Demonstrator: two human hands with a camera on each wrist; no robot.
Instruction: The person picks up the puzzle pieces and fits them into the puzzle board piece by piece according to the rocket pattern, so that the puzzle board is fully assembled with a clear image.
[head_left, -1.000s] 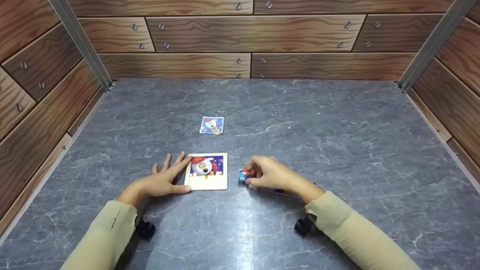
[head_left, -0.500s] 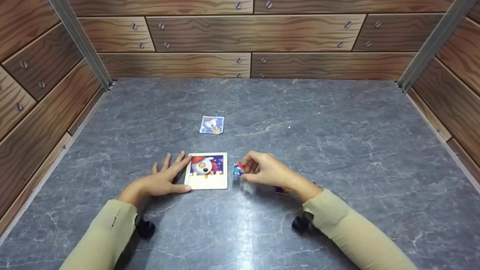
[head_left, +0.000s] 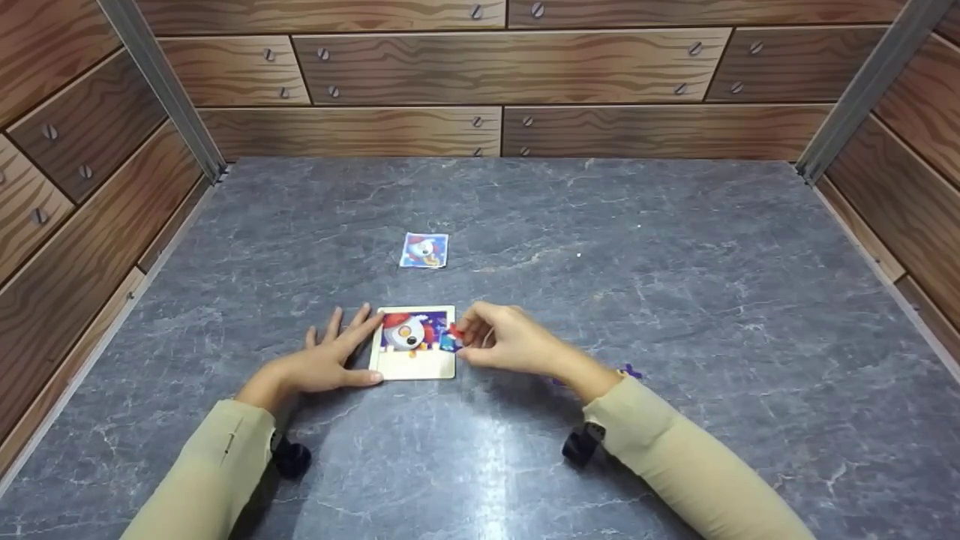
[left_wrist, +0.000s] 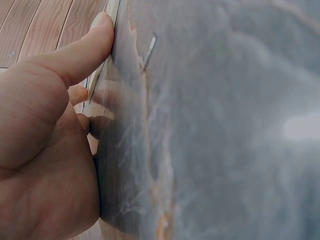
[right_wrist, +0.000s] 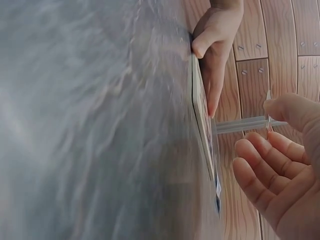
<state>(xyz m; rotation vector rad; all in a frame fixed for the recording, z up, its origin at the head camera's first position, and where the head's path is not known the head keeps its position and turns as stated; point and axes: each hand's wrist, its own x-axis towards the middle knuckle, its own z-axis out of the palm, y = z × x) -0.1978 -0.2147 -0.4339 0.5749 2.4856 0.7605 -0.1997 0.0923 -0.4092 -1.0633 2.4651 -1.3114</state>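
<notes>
Head view: the puzzle piece [head_left: 449, 342] points left.

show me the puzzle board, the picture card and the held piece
Puzzle board [head_left: 417, 366]: head view, bare cream lower part.
Picture card [head_left: 424, 250]: head view, middle of printed face.
Held piece [head_left: 449, 342]: head view, blue part.

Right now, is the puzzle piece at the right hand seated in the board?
No, the right hand pinches the puzzle piece, and the right wrist view shows it held apart from the board.
</notes>
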